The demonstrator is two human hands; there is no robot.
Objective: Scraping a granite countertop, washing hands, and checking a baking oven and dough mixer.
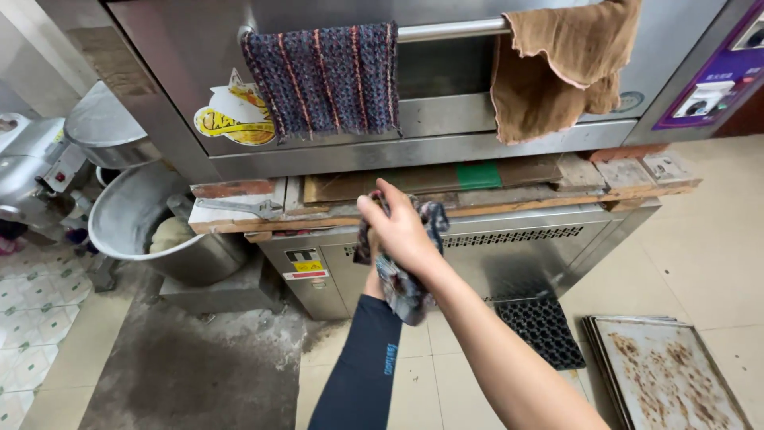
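Observation:
My right hand (402, 231), on a bare arm, is raised in front of a steel oven and grips a dark patterned cloth (402, 291). The cloth hangs down below the hand and drapes over my left hand (372, 280). That hand, on a dark-sleeved arm, shows only at the wrist; its fingers are hidden under the cloth. Above, the oven door's handle bar (450, 30) carries a dark knitted cloth (326, 76) with orange stripes and a brown towel (549, 72).
A ledge of worn wooden boards (239, 211) runs under the oven door. A large steel mixer bowl (127, 215) holding dough (169, 235) stands at the left. On the tiled floor at the right lie stained baking trays (668, 374) and a black grid tray (541, 330).

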